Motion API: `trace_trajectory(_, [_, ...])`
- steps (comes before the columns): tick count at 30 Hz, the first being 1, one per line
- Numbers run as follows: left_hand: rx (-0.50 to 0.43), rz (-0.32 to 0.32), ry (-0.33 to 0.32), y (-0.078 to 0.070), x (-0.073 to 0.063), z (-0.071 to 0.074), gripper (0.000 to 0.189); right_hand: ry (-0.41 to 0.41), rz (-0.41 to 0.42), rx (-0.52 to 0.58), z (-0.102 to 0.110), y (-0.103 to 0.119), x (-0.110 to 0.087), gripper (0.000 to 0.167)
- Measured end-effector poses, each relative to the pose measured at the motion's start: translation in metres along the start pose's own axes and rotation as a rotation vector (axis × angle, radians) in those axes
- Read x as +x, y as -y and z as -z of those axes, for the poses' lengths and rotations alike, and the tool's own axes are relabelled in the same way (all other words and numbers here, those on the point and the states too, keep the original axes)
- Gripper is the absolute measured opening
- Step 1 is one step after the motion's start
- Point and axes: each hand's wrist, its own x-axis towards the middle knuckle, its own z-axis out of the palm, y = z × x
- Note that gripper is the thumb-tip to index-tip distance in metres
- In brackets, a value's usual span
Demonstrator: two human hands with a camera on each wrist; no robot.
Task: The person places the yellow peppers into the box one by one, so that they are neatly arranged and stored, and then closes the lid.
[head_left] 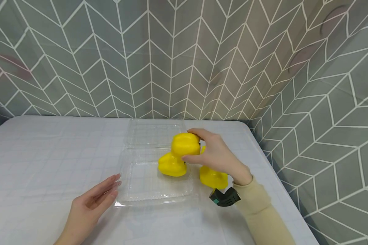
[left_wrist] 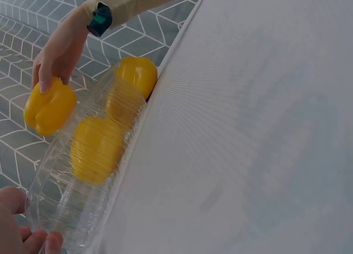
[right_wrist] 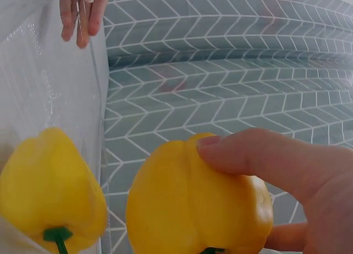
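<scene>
My right hand (head_left: pixel 216 151) grips a yellow bell pepper (head_left: pixel 185 144) between thumb and fingers, raised over the right part of a clear plastic container (head_left: pixel 147 187). Below it, a second yellow bell pepper (head_left: pixel 171 166) sits inside the container, its green stem (right_wrist: pixel 58 234) showing in the right wrist view. My left hand (head_left: pixel 90 207) is at the container's left edge, fingers loosely extended and fingertips right at the rim. Another yellow bell pepper (head_left: pixel 214 177) lies on the table just right of the container, under my right wrist. One more yellow piece (head_left: pixel 203 149) shows behind the right hand, mostly hidden.
The container's clear lid (head_left: pixel 156 132) is folded back flat toward the table's far edge. A white cloth covers the table (head_left: pixel 49 153). Grey curtains with a white chevron pattern (head_left: pixel 159 61) stand behind and along the right side. A dark wrist camera (head_left: pixel 224 197) is on my right wrist.
</scene>
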Motion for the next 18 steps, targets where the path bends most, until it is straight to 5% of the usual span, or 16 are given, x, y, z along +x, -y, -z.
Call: trace_trajectory(18, [0.018, 0.005, -0.022, -0.001, 0.0, -0.002, 0.045, 0.085, 0.045, -0.019, -0.04, 0.02, 0.012, 0.077])
